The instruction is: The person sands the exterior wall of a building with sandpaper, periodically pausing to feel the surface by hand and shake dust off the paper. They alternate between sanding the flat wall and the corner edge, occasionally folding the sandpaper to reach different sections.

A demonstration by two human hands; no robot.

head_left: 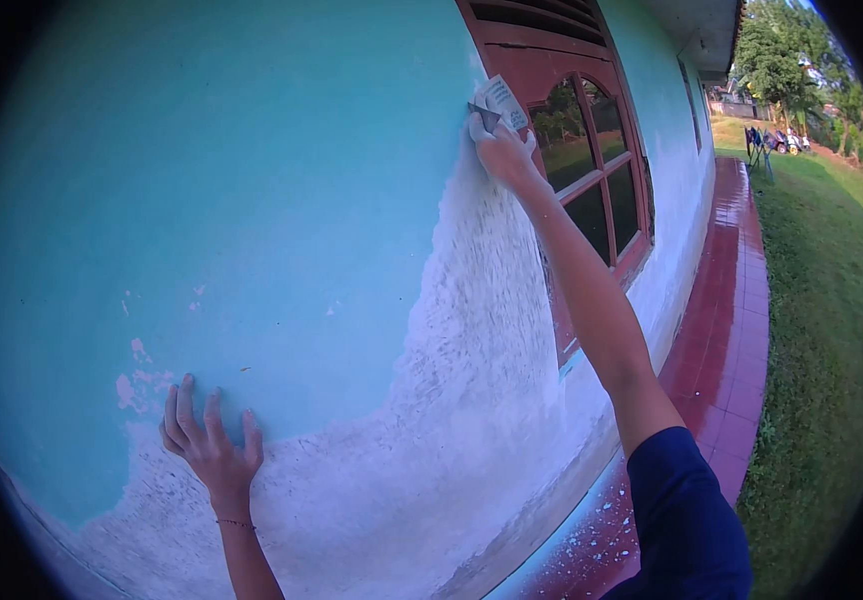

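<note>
My left hand (207,440) lies flat, fingers spread, bracing on the wall (252,200); my right hand (502,150) grips a scraper (497,105), pressed against paint beside the window frame (542,70).

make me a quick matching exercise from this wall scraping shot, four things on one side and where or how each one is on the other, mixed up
Things
1. left hand
2. right hand
3. window frame
4. tiled walkway

Places or states
A. dark red, wet-looking, between the wall and the grass
B. flat on the wall, fingers spread, low down
C. reddish brown wood, right of the scraped patch
D. raised high, holding a scraper to the wall

Pairs: 1-B, 2-D, 3-C, 4-A
</note>
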